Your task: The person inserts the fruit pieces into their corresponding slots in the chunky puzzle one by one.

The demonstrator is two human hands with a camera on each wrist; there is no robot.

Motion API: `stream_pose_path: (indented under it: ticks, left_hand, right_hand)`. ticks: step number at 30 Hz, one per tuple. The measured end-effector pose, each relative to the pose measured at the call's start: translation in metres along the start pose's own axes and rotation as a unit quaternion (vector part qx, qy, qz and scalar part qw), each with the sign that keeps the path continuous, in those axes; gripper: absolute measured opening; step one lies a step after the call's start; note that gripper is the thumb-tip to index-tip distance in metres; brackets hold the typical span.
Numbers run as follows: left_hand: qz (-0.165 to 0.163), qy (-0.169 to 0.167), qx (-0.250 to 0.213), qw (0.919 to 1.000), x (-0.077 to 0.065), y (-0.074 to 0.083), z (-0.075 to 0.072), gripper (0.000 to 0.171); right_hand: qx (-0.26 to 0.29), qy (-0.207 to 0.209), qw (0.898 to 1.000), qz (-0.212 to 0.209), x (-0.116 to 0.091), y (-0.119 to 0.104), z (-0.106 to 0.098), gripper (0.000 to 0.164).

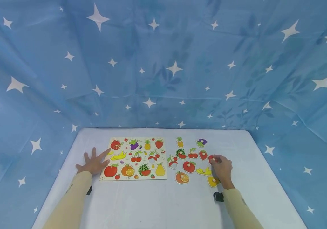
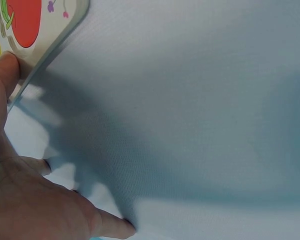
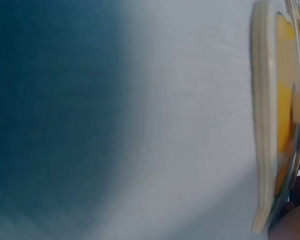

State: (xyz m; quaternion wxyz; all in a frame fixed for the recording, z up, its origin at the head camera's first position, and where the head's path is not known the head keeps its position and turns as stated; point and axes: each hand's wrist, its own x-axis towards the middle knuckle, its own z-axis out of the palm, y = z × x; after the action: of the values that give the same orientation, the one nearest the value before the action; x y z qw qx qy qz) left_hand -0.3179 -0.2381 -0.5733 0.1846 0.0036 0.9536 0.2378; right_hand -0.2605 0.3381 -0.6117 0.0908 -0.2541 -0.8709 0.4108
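Some splayed fingers of the left hand touched the fruit board; those of the right hand pinched a red piece.

Cream long sleeves, small dark markings, black wrist-worn devices

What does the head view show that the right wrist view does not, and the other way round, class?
Only the head view shows the left hand with spread fingers, the printed fruit board, the stars on the blue cloth and the full spread of loose pieces.

Only the right wrist view shows plainly the pale, layered side edge of a yellow fruit piece.

Both show the right hand, the white tabletop and, apparently, that same yellow piece.
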Motion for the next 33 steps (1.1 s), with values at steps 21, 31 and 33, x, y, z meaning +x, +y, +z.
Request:
stream_pose_path:
  ticks: [21, 31, 33]
  left_hand:
    - [-0.013, 0.010, 0.009, 0.9998, -0.003, -0.007, -0.007, 0.075]
    - [-0.010, 0.023, 0.028, 0.9993, -0.002, 0.005, -0.004, 0.073]
    - [-0.013, 0.022, 0.028, 0.9993, -0.002, 0.007, -0.003, 0.072]
  right_hand:
    - [0.012, -0.055, 0.994, -0.095, 0.007, -0.065, 0.018, 0.030]
    - [0.043, -0.105, 0.976, -0.184, 0.009, -0.131, 0.072, 0.025]
    - [0.055, -0.116, 0.971, -0.203, 0.005, -0.145, 0.085, 0.025]
